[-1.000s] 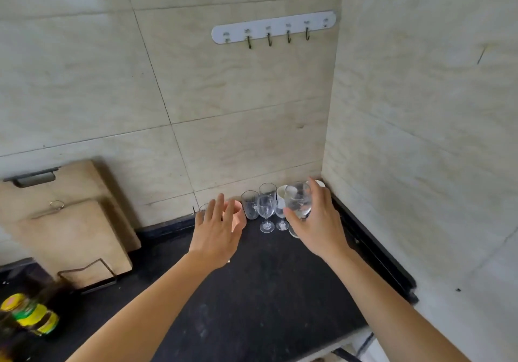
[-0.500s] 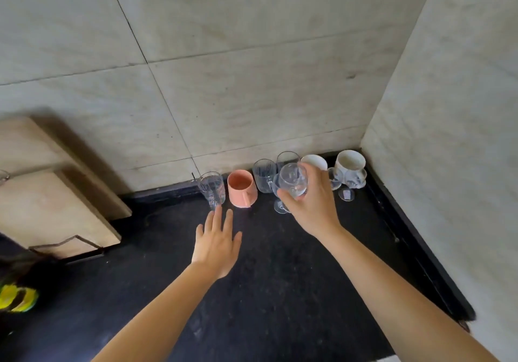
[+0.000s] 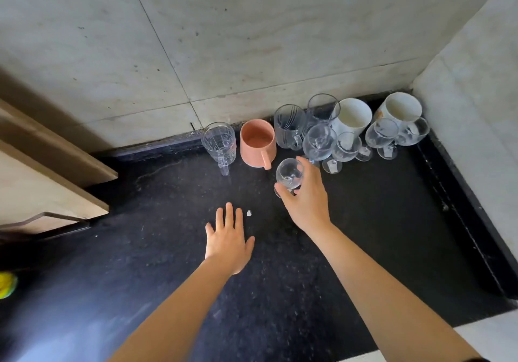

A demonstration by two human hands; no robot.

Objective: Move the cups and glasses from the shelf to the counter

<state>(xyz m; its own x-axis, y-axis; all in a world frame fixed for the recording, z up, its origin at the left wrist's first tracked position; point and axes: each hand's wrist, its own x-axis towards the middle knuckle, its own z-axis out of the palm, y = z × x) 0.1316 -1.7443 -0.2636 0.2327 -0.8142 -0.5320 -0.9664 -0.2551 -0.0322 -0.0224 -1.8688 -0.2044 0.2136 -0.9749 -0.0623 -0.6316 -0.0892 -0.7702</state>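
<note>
My right hand (image 3: 307,197) grips a clear wine glass (image 3: 289,176) just in front of a row of cups on the black counter (image 3: 280,291). The row along the back wall holds a clear glass mug (image 3: 220,141), a pink mug (image 3: 257,142), another clear glass mug (image 3: 288,126), a tall tumbler (image 3: 322,108), two white mugs (image 3: 353,116) (image 3: 399,108) and several wine glasses (image 3: 319,141). My left hand (image 3: 228,241) hovers flat and open above the counter, holding nothing.
Wooden cutting boards (image 3: 42,174) lean against the tiled wall at the left. A yellow-green object (image 3: 7,284) sits at the left edge. The counter ends in a raised black rim (image 3: 471,216) on the right, beside a tiled side wall. A small white speck (image 3: 249,213) lies near my left hand.
The view has tilted down toward the counter. My right hand has brought the wine glass forward and lower, away from the row. My left hand has drawn back from the cups.
</note>
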